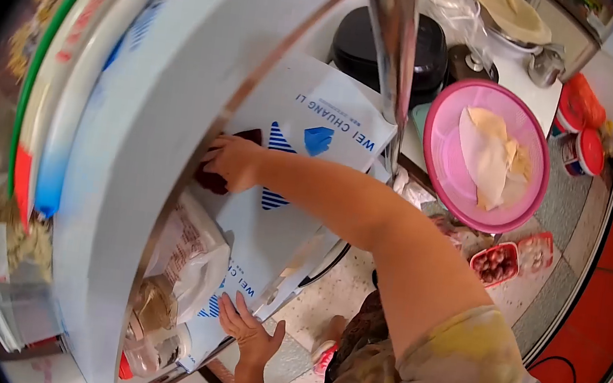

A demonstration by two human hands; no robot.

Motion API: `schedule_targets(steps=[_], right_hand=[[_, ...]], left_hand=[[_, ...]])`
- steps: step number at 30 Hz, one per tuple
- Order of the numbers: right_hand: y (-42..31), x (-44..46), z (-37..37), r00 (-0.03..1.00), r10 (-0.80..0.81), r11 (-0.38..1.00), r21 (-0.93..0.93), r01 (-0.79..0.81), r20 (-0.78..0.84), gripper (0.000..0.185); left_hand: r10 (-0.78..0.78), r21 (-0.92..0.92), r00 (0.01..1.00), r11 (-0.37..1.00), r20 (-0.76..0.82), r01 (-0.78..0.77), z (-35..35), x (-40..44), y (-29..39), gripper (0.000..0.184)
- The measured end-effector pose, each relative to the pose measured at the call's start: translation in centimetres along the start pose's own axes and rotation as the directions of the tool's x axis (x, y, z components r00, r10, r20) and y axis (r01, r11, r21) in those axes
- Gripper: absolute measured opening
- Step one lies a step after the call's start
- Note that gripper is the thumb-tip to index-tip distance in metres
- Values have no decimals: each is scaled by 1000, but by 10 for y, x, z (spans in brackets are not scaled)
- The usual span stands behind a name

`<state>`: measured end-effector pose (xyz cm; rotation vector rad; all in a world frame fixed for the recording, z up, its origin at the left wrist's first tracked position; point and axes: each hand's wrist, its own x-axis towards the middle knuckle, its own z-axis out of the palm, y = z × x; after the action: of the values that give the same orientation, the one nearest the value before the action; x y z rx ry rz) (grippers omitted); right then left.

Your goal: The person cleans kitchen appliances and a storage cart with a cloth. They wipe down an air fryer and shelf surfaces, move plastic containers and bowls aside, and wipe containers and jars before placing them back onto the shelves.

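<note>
My right hand (236, 161) reaches far across a white, film-covered surface (295, 98) printed with blue "WEI CHUANG LI" lettering. Its fingers press on a dark red cloth (213, 180), which shows on both sides of the hand. Below, my left hand (247, 330) has its fingers spread and its thumb apart, close to the surface's near edge; nothing is in it. Between the hands and to the left lies a white plastic package (195, 254) with reddish print. Clear plastic containers (153, 349) sit lower down beside it.
A curved pale panel (157, 97) with a metal-like edge stands left of my right hand. A black lidded appliance (389, 48) stands at the top. To the right are a pink basin (434, 146) holding pale sheets and a red box of round dark-red fruit (495, 264) on the floor.
</note>
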<state>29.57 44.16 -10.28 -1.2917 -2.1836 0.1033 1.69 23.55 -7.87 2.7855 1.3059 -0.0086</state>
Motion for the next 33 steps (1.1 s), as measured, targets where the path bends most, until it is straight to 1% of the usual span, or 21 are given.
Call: schedule_targets(steps=[1,3,4,5,6,7,8,9,11,13,15,18,20,21,22,24,26,28,30,32,33], right_hand=[[11,3,7,1000,14,1000,10,-13,-12,46],[42,17,7,991,88,996,17,-87,-102,46],[42,18,-26,953,296,953,52,-300,62,46],[42,15,-64,849,476,865,52,-499,230,46],[59,18,-69,819,552,824,49,-565,159,46],[82,23,-60,831,557,830,-40,-556,-9,43],[115,37,-33,797,565,781,-173,-600,-212,39],[117,30,-54,782,605,767,-151,-623,-152,37],[128,39,-50,681,671,691,-87,-718,-292,35],[130,52,-46,624,697,660,-27,-751,-354,34],[128,55,-40,718,635,726,-96,-680,-284,33],[128,43,-38,825,542,797,-213,-565,-159,31],[126,23,-33,870,448,855,-184,-484,-207,30],[113,10,-47,871,471,849,-197,-491,-141,30],[100,-3,-65,868,491,843,-208,-496,-77,29],[94,-14,-84,840,539,823,-179,-540,-55,28],[107,-6,-79,747,629,737,-142,-661,-214,26],[130,14,-64,637,661,651,-120,-750,-398,27],[151,24,-60,636,644,673,-80,-735,-425,28],[143,25,-85,606,756,629,18,-777,-248,30],[145,20,-88,641,723,654,-41,-755,-257,25]], left_hand=[[-5,4,1000,1000,18,4,-1,-1,0,103],[9,27,999,1000,38,-10,-3,1,-1,104],[-6,39,998,999,56,3,-4,1,-1,104],[-2,46,998,999,63,-1,-4,0,-2,104],[1,52,998,999,68,-4,-3,0,-3,104],[12,64,998,998,65,-16,-4,0,-3,104],[-1,74,998,997,63,-4,-2,-1,-4,105],[-13,76,998,997,67,8,0,-2,-5,105],[-26,80,997,997,75,20,2,-2,-6,106],[0,104,999,995,43,-5,4,0,-6,106],[13,114,999,993,31,-16,3,-1,-8,106],[2,93,999,996,53,-7,7,-1,-9,106],[-5,80,998,997,60,0,3,-1,-8,107],[-20,50,998,999,59,17,4,-2,-9,107],[-10,47,997,999,72,7,3,-3,-8,107],[-16,54,998,998,57,13,3,-1,-7,108],[-14,49,998,999,61,11,3,-2,-6,107],[-5,55,998,999,60,2,3,1,-11,107],[19,78,999,997,32,-21,7,-2,-11,105],[53,110,998,992,23,-55,8,0,-9,105],[7,99,999,995,42,-11,8,-1,-9,105]])
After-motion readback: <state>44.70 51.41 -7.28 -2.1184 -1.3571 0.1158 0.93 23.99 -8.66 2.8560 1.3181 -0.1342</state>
